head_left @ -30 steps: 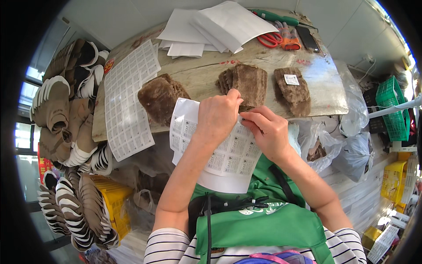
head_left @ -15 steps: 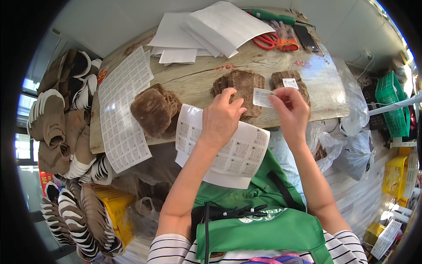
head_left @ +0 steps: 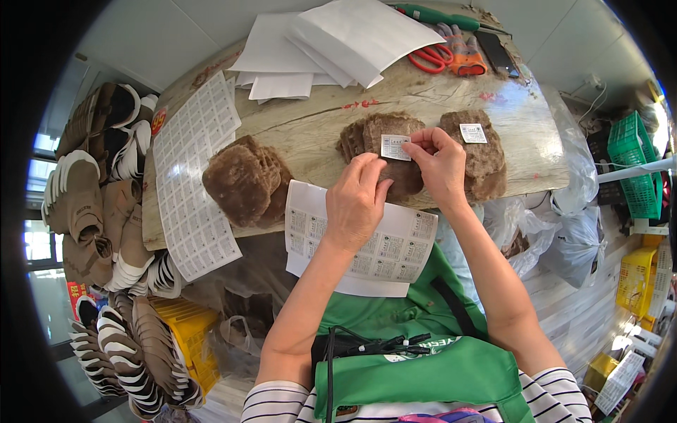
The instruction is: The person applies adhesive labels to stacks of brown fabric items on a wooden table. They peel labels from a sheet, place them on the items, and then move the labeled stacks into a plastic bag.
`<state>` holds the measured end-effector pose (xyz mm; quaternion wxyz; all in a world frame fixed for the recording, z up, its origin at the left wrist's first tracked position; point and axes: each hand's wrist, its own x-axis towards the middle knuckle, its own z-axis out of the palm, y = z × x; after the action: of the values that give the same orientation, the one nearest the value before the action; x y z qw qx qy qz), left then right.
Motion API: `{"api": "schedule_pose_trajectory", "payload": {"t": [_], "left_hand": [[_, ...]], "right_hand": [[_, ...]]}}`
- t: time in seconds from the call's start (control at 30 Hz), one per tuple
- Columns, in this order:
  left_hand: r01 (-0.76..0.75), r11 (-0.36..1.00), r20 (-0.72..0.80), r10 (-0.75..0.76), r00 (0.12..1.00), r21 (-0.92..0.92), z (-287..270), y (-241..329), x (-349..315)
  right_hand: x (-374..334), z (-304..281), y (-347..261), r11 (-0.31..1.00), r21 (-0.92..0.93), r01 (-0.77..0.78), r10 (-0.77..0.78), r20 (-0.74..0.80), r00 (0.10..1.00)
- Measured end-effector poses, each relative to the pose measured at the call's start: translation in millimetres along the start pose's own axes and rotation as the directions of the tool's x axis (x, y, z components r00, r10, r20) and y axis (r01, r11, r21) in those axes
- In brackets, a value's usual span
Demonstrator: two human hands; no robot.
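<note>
Between my right hand's (head_left: 443,166) thumb and fingers is a small white sticker (head_left: 396,147) with dark print. It lies over the front of the middle stack of brown fuzzy pieces (head_left: 367,132); whether it is pressed down I cannot tell. My left hand (head_left: 355,201) is just left of the sticker, thumb and bent fingers apart with nothing visible in them. Under that hand, a sheet of printed stickers (head_left: 395,243) spans the table edge and my lap. To the right, another brown fuzzy stack (head_left: 479,161) carries a similar sticker (head_left: 473,133) on top.
Another brown fuzzy stack (head_left: 243,180) lies left, beside a long sticker sheet (head_left: 194,176). White paper (head_left: 352,39), red-handled scissors (head_left: 431,59), gloves (head_left: 465,56), a green-handled tool (head_left: 437,17) and a phone (head_left: 496,53) lie at the back. Shoe parts (head_left: 88,211) are piled left.
My right hand has moved left with the sticker, from beside the right stack to the front of the middle one. My left hand has shifted slightly, staying near the same stack.
</note>
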<state>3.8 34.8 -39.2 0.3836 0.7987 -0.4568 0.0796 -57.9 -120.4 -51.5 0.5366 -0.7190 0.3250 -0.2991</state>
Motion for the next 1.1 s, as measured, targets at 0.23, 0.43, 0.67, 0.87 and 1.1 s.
{"api": "schedule_pose_trajectory", "payload": {"t": [0.23,0.43,0.67,0.87,1.1], "left_hand": [[-0.005,0.999,0.08,0.002,0.997,0.044,-2.1,3.5,3.5],[-0.03,0.993,0.129,0.015,0.991,0.114,-2.9,3.3,3.5],[-0.009,0.994,0.14,-0.006,0.99,0.107,-1.8,2.4,1.8],[-0.009,0.995,0.111,-0.002,0.994,0.099,-0.2,1.4,-0.5],[-0.014,0.997,0.095,0.007,0.995,0.076,-0.1,0.1,-2.9]], "right_hand": [[2.5,-1.3,0.2,0.998,-0.06,-0.004,0.004,0.001,1.0],[5.7,1.2,8.9,0.997,-0.07,-0.021,0.021,0.0,1.0],[6.3,-2.5,-4.5,0.859,-0.49,0.15,-0.181,-0.015,0.983],[12.3,-14.0,-0.8,0.941,-0.336,0.043,-0.049,-0.007,0.999],[9.7,-17.3,-1.8,0.968,-0.235,0.088,-0.108,-0.074,0.991]]}}
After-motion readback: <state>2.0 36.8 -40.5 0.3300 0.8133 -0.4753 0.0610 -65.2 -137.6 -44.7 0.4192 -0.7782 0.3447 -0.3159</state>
